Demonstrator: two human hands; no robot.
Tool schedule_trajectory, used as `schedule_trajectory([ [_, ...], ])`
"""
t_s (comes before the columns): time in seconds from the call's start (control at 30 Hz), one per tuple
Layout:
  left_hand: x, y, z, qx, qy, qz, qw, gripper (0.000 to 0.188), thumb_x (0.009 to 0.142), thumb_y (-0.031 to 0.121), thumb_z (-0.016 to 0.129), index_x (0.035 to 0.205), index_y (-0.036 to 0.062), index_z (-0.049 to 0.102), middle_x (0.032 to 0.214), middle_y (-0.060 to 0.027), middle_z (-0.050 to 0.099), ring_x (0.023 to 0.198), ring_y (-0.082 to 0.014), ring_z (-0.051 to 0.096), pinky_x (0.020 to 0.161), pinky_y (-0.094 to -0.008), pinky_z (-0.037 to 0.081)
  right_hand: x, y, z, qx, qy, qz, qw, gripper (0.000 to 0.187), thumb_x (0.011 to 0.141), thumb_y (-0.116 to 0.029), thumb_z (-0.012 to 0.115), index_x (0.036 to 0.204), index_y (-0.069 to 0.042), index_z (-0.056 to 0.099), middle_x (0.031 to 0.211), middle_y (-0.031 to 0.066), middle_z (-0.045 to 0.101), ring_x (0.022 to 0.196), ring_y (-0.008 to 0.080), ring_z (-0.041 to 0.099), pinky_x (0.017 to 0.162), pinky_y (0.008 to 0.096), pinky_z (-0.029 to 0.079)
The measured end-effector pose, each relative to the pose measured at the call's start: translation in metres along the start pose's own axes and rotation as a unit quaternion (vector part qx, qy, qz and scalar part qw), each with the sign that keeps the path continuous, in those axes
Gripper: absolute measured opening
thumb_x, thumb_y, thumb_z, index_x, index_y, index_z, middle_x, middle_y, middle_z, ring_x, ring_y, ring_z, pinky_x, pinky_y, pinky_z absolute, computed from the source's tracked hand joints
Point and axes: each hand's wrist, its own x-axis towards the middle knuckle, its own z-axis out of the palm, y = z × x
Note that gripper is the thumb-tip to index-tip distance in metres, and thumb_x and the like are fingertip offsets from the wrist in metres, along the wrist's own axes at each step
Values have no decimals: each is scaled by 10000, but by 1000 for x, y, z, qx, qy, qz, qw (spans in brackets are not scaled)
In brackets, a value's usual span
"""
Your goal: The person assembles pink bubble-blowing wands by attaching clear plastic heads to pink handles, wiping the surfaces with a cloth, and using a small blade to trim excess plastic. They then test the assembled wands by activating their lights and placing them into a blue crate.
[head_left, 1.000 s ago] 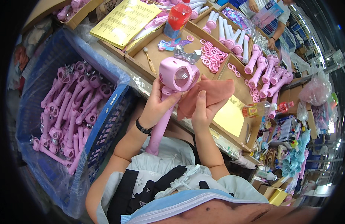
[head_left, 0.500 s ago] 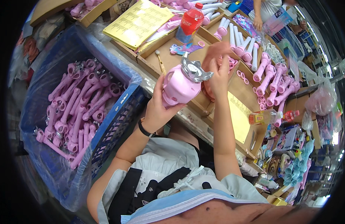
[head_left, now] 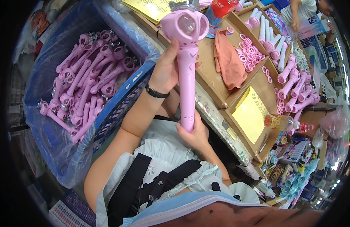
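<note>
A pink toy wand stands nearly upright before me, its handle pointing toward my body. Its round head has openings around a clear ball, with a silvery piece on top cut by the upper edge of the view. My left hand is closed round the neck just below the head; some of its fingers are hidden behind the wand. Lower down, my right hand grips the bottom end of the handle, thumb in front. An orange cloth lies crumpled in the cardboard tray to the right, beside small pink rings.
At left, a blue plastic-lined crate holds many similar pink wands. White and pink handles lie in the far trays. Yellow sheets, a drink bottle and a red-labelled bottle are around. Another person's hand works at far right.
The orange cloth has left my right hand and lies in the tray. That hand now grips the handle's end. The wand has swung from head-on to lengthwise, and the view has shifted.
</note>
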Motion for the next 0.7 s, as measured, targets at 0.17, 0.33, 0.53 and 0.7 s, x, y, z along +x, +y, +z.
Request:
schedule_trajectory([
  [0.17,-13,-7,-10,-100,-52,-110,988,698,865,656,376,1211,56,466,943,-107,606,734,-172,612,704,-349,531,1,-8,-18,261,-189,63,945,566,762,-77,679,1247,-15,393,918,68,591,796,128,594,720,280,486],
  [0.33,-8,-8,-18,-70,-36,-68,995,696,845,666,417,1195,68,477,829,-73,584,672,-149,585,648,-319,505,4,-11,-21,363,-203,81,906,595,790,-120,660,1292,-17,357,1076,99,547,885,157,589,787,297,475],
  [0.53,5,8,-22,-21,13,-21,999,644,842,634,468,1105,47,487,845,-98,593,686,-161,590,651,-323,512,-4,-18,-12,237,-110,-27,965,833,768,-135,693,1423,-13,193,1266,127,447,1092,188,508,931,331,400],
  [0.7,4,10,-22,-13,19,-12,1000,645,847,628,468,1075,25,491,855,-115,604,689,-173,600,659,-331,519,-7,-15,-14,84,-68,-53,993,827,746,-149,714,1398,24,236,1272,145,447,1128,221,486,954,325,373],
])
